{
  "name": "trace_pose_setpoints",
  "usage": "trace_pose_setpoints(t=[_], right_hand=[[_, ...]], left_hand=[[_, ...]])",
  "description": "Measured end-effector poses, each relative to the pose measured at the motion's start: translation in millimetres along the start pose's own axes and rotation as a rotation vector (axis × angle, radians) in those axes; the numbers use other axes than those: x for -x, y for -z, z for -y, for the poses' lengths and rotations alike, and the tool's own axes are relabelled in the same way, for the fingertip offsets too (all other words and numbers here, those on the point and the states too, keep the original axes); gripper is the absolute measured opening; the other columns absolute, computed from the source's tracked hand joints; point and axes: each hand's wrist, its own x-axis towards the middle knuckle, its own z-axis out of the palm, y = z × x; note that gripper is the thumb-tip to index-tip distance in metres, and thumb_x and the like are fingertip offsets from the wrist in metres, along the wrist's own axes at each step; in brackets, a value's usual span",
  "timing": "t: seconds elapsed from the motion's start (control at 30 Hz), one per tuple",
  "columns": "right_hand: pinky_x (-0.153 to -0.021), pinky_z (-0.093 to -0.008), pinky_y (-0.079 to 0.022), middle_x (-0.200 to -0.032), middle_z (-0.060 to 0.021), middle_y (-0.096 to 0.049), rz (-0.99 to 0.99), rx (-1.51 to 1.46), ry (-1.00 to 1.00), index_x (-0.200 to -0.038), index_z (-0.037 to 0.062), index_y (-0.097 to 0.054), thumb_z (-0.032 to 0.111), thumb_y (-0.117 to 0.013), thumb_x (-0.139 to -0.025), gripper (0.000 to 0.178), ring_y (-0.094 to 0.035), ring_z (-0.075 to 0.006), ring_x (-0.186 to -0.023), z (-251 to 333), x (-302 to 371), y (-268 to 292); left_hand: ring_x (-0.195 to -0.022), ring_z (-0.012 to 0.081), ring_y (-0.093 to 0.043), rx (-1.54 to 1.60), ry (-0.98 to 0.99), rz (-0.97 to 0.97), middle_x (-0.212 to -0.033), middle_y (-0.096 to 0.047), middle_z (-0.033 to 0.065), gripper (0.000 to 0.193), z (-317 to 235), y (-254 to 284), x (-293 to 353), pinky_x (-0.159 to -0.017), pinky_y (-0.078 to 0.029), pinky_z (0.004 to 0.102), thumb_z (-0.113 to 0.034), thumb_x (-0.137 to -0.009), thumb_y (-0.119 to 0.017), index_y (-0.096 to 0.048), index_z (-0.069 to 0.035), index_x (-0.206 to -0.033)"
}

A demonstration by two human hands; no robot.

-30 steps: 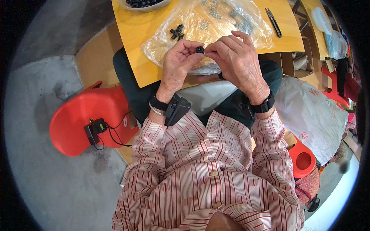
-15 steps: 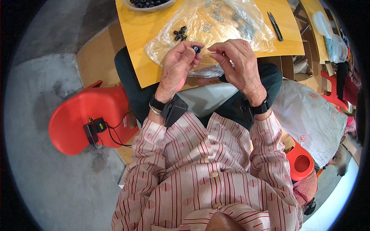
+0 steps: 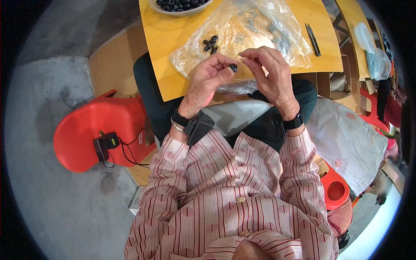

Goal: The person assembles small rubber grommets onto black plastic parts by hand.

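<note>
My left hand (image 3: 207, 80) is closed, pinching a small black knob-like part (image 3: 233, 68) between thumb and fingers; its end faces right. Just across from it, my right hand (image 3: 273, 76) holds its thumb and forefinger together in a pinch. Whatever sits between those fingertips, if anything, is too small to make out. Both hands are above the front of a clear plastic sheet or bag (image 3: 190, 52) on the yellow table (image 3: 162, 78). A little pile of black parts (image 3: 211, 43) lies on the plastic beyond my left hand. Small silvery metal pieces (image 3: 251, 21) are scattered further back.
A bowl of black parts (image 3: 182, 13) stands at the table's far left. Black thread snips (image 3: 313, 40) lie on the right. A red plastic stool (image 3: 78, 134) carries a black device with cables to my left. To my right lies a large white sack (image 3: 346, 138).
My left hand has moved slightly right, and the black part has turned in its fingers. My right hand stays close to it. The table appears shifted slightly right and down in view.
</note>
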Motion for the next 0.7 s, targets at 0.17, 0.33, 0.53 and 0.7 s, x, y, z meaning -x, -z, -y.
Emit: trace_pose_setpoints(t=[0.17, 0.33, 0.53, 0.7], right_hand=[[-0.073, -0.0337, -0.042, -0.08, -0.005, -0.058, 0.072, 0.154, 0.038, -0.092, 0.0104, -0.062, 0.014, -0.063, -0.08, 0.012, -0.059, -0.0237, -0.078, -14, -12, -9], [-0.078, -0.0345, -0.04, -0.085, -0.004, -0.057, 0.118, 0.212, 0.11, -0.094, 0.0141, -0.062, 0.021, -0.065, -0.076, 0.019, -0.057, -0.0227, -0.085, -15, -25, -24], [-0.081, -0.0367, -0.039, -0.091, -0.003, -0.056, 0.235, 0.221, 0.178, -0.099, 0.0181, -0.063, 0.025, -0.066, -0.073, 0.027, -0.055, -0.022, -0.093, -17, -33, -28], [-0.081, -0.0359, -0.039, -0.092, -0.0029, -0.056, 0.259, 0.232, 0.263, -0.099, 0.0188, -0.063, 0.025, -0.066, -0.072, 0.028, -0.054, -0.022, -0.094, -22, -36, -34]], left_hand=[[-0.083, 0.008, -0.052, -0.029, 0.022, 0.034, -0.089, -0.057, 0.0007, 0.028, -4, -4, 2, -0.079, -0.041, 0.021, -0.015, -0.083, -0.069, -0.058, 0.001, -0.103], [-0.085, 0.0084, -0.054, -0.046, 0.063, 0.077, -0.091, -0.058, 0.0013, 0.026, -7, -3, 4, -0.081, -0.042, 0.0216, -0.013, -0.08, -0.072, -0.061, 0.001, -0.098], [-0.086, 0.0086, -0.054, -0.043, 0.094, 0.097, -0.091, -0.059, 0.0016, 0.024, -9, -4, 4, -0.083, -0.042, 0.0223, -0.011, -0.078, -0.072, -0.062, 0.001, -0.097], [-0.087, 0.0082, -0.054, -0.099, 0.088, 0.121, -0.09, -0.058, 0.0007, 0.025, -8, -2, 4, -0.083, -0.042, 0.022, -0.01, -0.079, -0.072, -0.06, 0.0, -0.098]])
